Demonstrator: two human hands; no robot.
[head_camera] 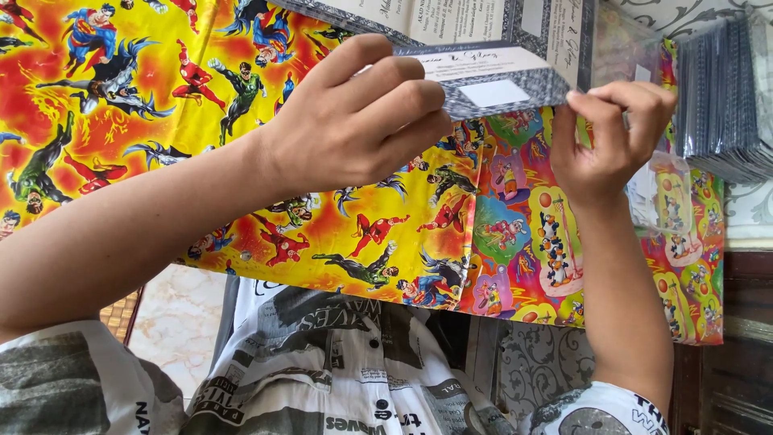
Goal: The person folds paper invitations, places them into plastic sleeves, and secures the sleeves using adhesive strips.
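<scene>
Two hands work on one folded printed card [483,56] with a grey patterned border, held above a table covered in bright cartoon wrapping paper [161,105]. The left hand [354,121] has its fingers curled and pressed together along the card's lower left edge, thumb beneath, so the flap is pinched there. The right hand [612,141] pinches the lower right corner between thumb and forefinger; it may also grip a clear plastic sleeve [664,193] that hangs below it, but the plastic is too faint to be sure.

I judge the step in hand to be the folding or closing of the card, with both lower corners held level. A next move would need the two edges kept aligned and the grip even on both sides.

Room is free over the paper in front of the hands. At the right, a stack of dark cards [725,89] stands near the right hand, so that side is tighter.
</scene>
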